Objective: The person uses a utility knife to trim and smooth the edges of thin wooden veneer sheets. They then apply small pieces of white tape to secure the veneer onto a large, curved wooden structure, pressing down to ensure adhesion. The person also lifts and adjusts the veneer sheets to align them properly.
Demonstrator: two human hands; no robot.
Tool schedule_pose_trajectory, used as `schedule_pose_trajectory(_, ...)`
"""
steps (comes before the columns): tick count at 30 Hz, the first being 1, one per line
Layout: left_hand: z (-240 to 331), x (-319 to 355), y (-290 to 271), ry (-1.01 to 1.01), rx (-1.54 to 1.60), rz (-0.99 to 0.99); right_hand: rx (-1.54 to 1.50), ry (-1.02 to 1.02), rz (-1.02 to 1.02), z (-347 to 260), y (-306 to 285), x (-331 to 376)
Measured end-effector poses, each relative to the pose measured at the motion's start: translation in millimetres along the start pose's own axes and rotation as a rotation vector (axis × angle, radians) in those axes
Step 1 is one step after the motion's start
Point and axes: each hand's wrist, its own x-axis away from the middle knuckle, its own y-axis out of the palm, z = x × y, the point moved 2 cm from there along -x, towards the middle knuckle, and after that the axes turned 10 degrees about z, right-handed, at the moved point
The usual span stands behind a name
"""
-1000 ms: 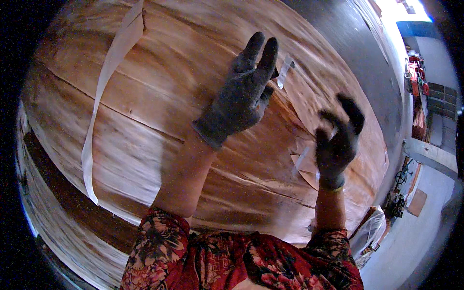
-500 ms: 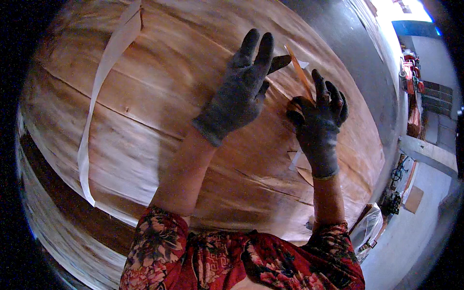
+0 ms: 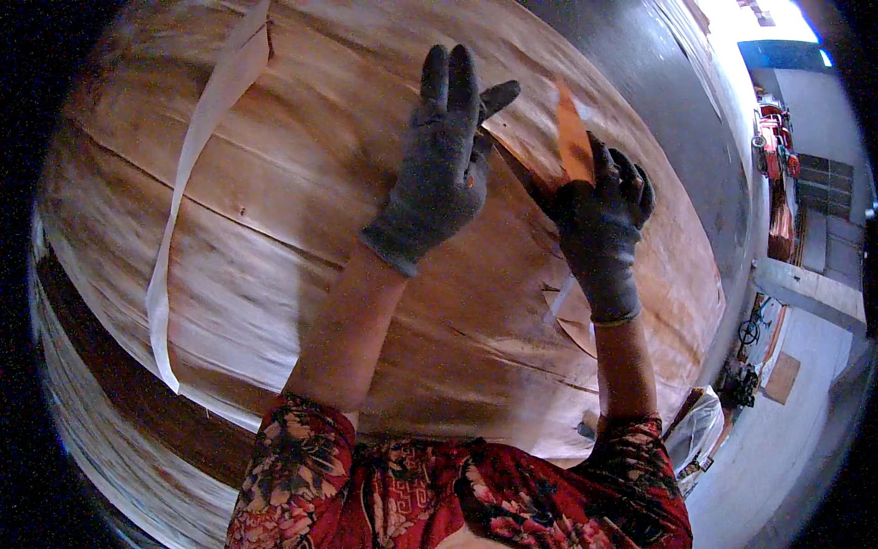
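Observation:
Grey work gloves cover both my hands. Under them spreads a large, wrinkled brown wood veneer sheet (image 3: 274, 311). My left hand (image 3: 437, 165) is over the sheet's upper middle, two fingers stretched forward and the thumb pointing right; the other fingers are partly hidden. My right hand (image 3: 604, 206) pinches a thin, pointed orange-brown veneer strip (image 3: 572, 128) that sticks up away from the sheet. Between the hands, a dark slit or lifted edge (image 3: 517, 160) runs through the veneer toward my right fingers. Small loose veneer scraps (image 3: 572, 311) lie near my right wrist.
A long pale strip (image 3: 169, 265) crosses the sheet on the left. Layered sheet edges (image 3: 119, 430) show at the lower left. Beyond the right edge are a grey surface (image 3: 640, 55), clear plastic (image 3: 700, 425) and red equipment (image 3: 776, 142) by a wall.
My left hand has shifted slightly left. The strip in my right hand has turned, showing its broader face, and a dark slit or lifted edge now shows between the hands.

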Motion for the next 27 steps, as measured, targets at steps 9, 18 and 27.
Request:
schedule_pose_trajectory(9, 1, -2, -5, -0.068, -0.089, 0.099, -0.202, 0.209, 0.229, 15, -14, 6)
schedule_pose_trajectory(18, -6, 2, -2, -0.077, -0.036, 0.093, -0.572, 0.429, 0.176, 30, -63, 3)
schedule_pose_trajectory(27, -1, 1, -1, -0.042, -0.153, 0.004, 0.225, 0.353, 0.376, 162, -161, 46)
